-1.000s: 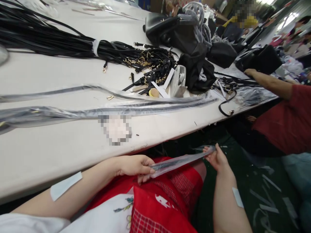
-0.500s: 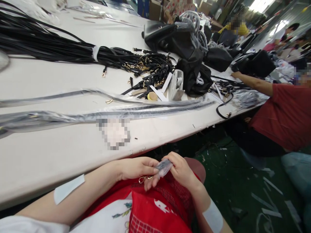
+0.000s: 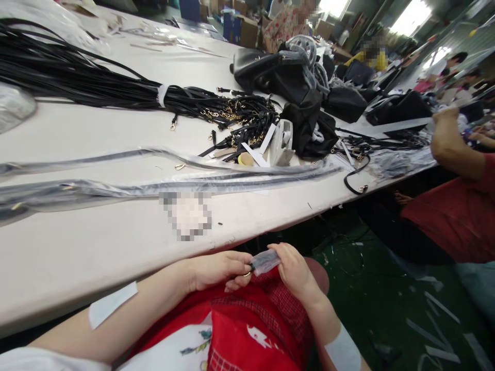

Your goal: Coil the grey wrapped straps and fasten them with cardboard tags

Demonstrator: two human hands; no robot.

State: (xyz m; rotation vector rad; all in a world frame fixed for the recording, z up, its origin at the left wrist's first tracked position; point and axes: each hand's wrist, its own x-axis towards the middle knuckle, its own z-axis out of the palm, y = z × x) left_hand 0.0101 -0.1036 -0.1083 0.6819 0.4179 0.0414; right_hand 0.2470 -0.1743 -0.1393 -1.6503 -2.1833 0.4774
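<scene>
Over my lap, my left hand (image 3: 231,270) pinches the end of a dark strap by its gold-coloured metal clasp (image 3: 247,272). A translucent plastic sleeve (image 3: 266,261) covers the part of the strap between my hands. My right hand (image 3: 294,268) is closed on the other end of that sleeve; its fingertips are partly hidden. On the table beyond lie long straps in clear plastic sleeves (image 3: 127,189). Behind them stretches a thick bundle of black straps (image 3: 96,85) with gold clasps, held by a white band (image 3: 162,95).
A white tape dispenser (image 3: 284,143) stands beside black bags (image 3: 263,72) on the white table (image 3: 96,237). A loose black strap (image 3: 350,180) curls near its edge. At the right, a co-worker in a red shirt (image 3: 452,216) raises an arm. Scraps litter the green floor (image 3: 367,299).
My hands have drawn slightly apart, and the sleeve between them is straighter. The clasp has turned closer into my left fingers. The co-worker's arm has risen, with a pale strip stretching from it.
</scene>
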